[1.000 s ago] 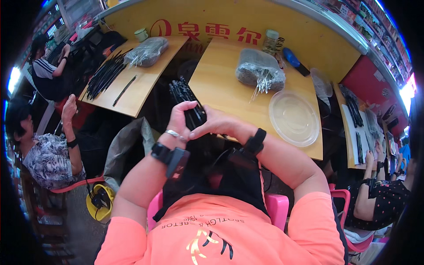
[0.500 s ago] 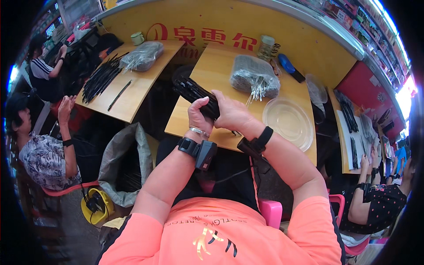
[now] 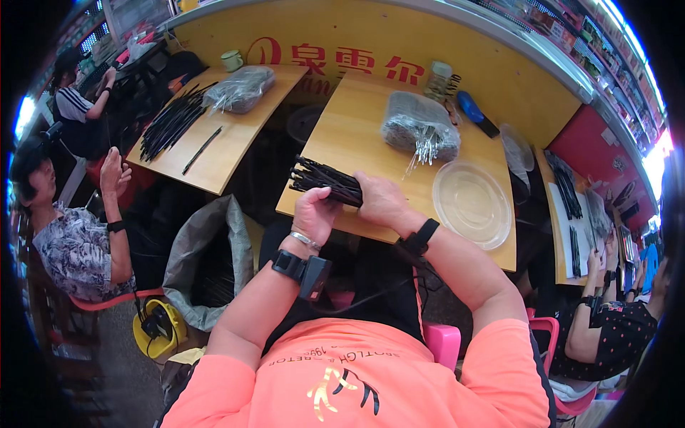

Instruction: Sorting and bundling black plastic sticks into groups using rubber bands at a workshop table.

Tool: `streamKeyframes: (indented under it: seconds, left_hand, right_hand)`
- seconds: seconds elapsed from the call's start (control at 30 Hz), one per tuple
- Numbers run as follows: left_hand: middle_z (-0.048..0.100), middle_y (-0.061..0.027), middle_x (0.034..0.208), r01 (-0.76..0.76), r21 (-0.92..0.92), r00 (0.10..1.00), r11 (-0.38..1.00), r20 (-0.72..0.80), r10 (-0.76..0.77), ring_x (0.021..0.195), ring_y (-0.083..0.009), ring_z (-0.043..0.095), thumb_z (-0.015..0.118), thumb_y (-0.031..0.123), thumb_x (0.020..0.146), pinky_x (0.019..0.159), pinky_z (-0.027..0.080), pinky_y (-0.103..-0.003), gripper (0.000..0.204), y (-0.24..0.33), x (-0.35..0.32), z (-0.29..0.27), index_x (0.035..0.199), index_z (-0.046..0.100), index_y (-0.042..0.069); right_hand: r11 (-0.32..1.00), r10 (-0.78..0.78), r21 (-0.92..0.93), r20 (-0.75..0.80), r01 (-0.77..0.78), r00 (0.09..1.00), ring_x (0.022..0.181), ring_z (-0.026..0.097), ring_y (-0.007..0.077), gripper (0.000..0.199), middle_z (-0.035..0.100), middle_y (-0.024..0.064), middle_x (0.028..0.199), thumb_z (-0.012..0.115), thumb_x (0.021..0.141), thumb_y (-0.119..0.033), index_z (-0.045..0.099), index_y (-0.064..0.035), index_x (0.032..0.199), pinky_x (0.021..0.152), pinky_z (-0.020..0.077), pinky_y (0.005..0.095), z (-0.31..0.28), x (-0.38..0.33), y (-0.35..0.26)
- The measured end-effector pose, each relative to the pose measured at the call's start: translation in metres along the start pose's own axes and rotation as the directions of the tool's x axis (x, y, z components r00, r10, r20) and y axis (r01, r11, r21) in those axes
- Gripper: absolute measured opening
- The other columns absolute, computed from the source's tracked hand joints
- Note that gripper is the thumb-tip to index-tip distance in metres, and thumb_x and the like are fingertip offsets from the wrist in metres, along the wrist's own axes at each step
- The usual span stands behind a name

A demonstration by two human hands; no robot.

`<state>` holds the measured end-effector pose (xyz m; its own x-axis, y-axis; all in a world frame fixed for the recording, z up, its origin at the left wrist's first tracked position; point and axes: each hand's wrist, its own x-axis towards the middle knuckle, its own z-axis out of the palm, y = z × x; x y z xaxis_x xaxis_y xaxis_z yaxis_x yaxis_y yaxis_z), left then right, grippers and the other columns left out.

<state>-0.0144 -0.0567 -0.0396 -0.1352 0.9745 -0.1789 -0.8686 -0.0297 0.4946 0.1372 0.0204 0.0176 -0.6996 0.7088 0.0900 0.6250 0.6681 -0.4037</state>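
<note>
Both my hands are closed around a bundle of thin black sticks (image 3: 325, 178), held nearly level over the front left part of my wooden table (image 3: 349, 121). My left hand (image 3: 315, 215) grips the underside of the bundle from the near side, thumb along it. Wrapped round its right end is my right hand (image 3: 385, 203), which hides those tips. The exact kind of stick is too small to tell. To the right of my right hand lies a round clear plastic dish or lid (image 3: 471, 203). Behind it sits a clear plastic bag (image 3: 419, 128) full of thin silvery-tipped pieces.
A clear jar (image 3: 438, 80) and a blue-and-black object (image 3: 477, 113) stand at the table's back. Left of my legs is an open grey sack (image 3: 187, 274) holding black sticks. Another table (image 3: 239, 135) bears loose black sticks. Co-workers (image 3: 75, 246) sit at both sides.
The bundle has come down and tipped from a slant to nearly level. Both my hands have turned with it, the right one lower and further right.
</note>
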Motion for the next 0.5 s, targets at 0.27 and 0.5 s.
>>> streamKeyframes:
  seconds: [0.27, 0.5]
  left_hand:
    - [0.06, -0.0035, 0.098, -0.403, 0.487, 0.755, 0.775, -0.303, 0.582, 0.091, -0.0135, 0.055, 0.049, 0.018, 0.084, 0.08, 0.04, -0.025, 0.032, 0.045, -0.018, -0.007, 0.112, 0.058, 0.004]
    - [0.067, -0.0087, 0.092, -0.435, 0.742, 0.855, 0.511, 0.161, 0.494, 0.089, -0.0154, 0.059, 0.046, 0.016, 0.084, 0.086, 0.042, -0.027, 0.03, 0.05, -0.019, -0.028, 0.094, 0.067, -0.004]
  right_hand:
    - [0.963, -0.237, -0.104, 0.127, 0.25, 0.963, 0.084, 0.06, 0.0388, 0.024, 0.063, 0.0214, 0.086, 0.053, 0.073, -0.004, 0.053, -0.0045, 0.097, 0.07, 0.0464, 0.0467, -0.017, 0.002, 0.009]
    - [0.862, -0.453, -0.119, 0.255, 0.493, 0.854, 0.082, 0.06, 0.035, 0.021, 0.061, 0.0142, 0.08, 0.059, 0.071, -0.005, 0.054, -0.007, 0.092, 0.069, 0.0468, 0.0432, -0.016, 0.03, 0.003]
